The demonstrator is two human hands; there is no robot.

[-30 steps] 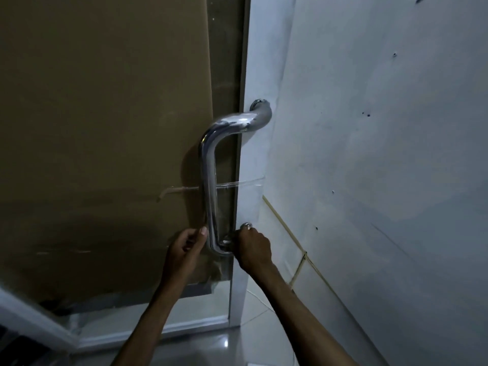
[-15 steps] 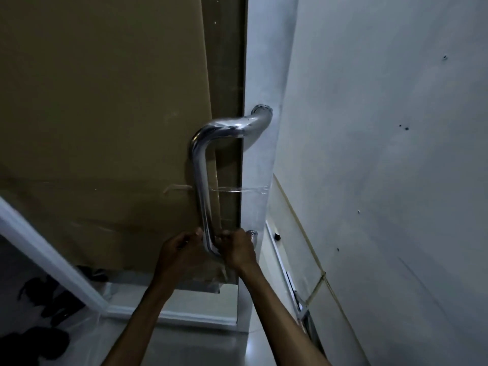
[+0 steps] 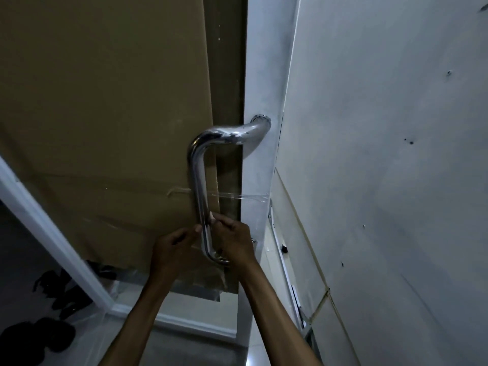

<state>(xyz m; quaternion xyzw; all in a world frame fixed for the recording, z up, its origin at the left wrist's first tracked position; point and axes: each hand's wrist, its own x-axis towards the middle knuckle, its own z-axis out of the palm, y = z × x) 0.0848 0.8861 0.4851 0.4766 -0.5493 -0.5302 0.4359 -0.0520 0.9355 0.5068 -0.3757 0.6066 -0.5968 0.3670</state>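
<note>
Left hand (image 3: 171, 249), right hand (image 3: 235, 241) pinch handle (image 3: 198, 175) (chrome).

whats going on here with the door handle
A person is working with both bare hands at the lower end of a curved chrome pull handle on a door faced with brown cardboard. The right hand pinches a small pale scrap against the bar, perhaps film or tape; the left hand, fingers curled, touches the bar from the other side. A strip of clear tape crosses the handle higher up.
</note>
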